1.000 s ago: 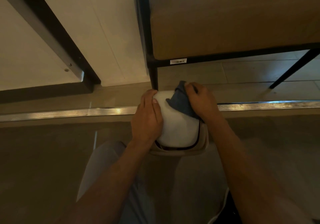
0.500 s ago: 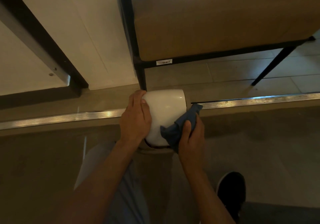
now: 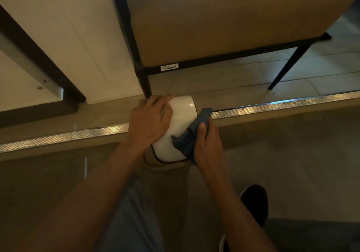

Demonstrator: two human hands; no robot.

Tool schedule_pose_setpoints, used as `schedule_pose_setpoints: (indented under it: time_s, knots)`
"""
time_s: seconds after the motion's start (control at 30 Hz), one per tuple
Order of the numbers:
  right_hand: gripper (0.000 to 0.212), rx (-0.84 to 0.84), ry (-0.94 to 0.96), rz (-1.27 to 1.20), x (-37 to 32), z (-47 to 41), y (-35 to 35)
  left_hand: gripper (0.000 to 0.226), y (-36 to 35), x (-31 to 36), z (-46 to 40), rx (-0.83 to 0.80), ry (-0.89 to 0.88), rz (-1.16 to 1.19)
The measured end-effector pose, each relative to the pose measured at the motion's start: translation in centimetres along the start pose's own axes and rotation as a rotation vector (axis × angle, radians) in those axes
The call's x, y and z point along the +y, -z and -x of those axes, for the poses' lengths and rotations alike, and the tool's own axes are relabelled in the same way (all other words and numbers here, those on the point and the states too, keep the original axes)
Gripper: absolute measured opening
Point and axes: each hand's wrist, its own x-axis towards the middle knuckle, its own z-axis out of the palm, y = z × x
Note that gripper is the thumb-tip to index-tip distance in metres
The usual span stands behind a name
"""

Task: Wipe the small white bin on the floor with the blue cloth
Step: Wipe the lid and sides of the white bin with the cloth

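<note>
The small white bin (image 3: 180,123) lies tilted on the floor across a metal floor strip, its base pointing away from me. My left hand (image 3: 149,121) holds its left side, fingers curled over the far end. My right hand (image 3: 207,145) grips the bunched blue cloth (image 3: 190,138) and presses it against the bin's right side, near the rim end. The bin's beige lid end (image 3: 165,166) points towards me.
A beige cushioned stool (image 3: 224,21) on a black frame stands just beyond the bin, its front left leg (image 3: 145,84) touching distance from my left fingers. A white wall and dark door frame (image 3: 48,64) are at left. My knee and black shoe (image 3: 255,203) are below.
My right hand with the cloth slid from the bin's far top end down its right side towards me. The left hand kept its hold on the bin's left side.
</note>
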Motion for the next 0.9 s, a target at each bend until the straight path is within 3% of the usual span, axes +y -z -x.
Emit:
schedule_pose_setpoints:
  time_s: [0.27, 0.33, 0.47, 0.6, 0.67, 0.77, 0.9]
  knots:
    - [0.045, -0.21, -0.042, -0.073, -3.9, -8.1, 0.8, 0.058, -0.2, 0.1, 0.0, 0.008, 0.029, -0.023]
    - [0.044, -0.158, -0.03, -0.129, -2.8, -6.6, 0.3, 0.056, -0.3, 0.2, 0.1, 0.014, 0.033, -0.035]
    - [0.062, 0.041, 0.041, -0.109, 0.8, 0.0, -0.8, 0.054, -0.4, 0.3, 0.2, 0.024, 0.034, -0.056]
    - [0.061, 0.103, 0.062, -0.05, 0.7, 1.1, -0.6, 0.05, -0.5, 0.4, 0.4, 0.02, 0.012, -0.066]
    - [0.063, 0.043, -0.017, 0.005, -0.8, -2.0, 0.0, 0.048, -0.6, 0.3, 0.5, 0.026, 0.002, -0.08]
    - [0.047, -0.159, -0.024, -0.022, -3.3, -6.6, 0.8, 0.046, -0.8, 0.1, 0.5, 0.031, 0.009, -0.075]
    - [0.043, -0.162, 0.023, -0.158, -2.5, -5.6, 0.6, 0.052, -0.7, 0.2, 0.2, 0.022, 0.023, -0.075]
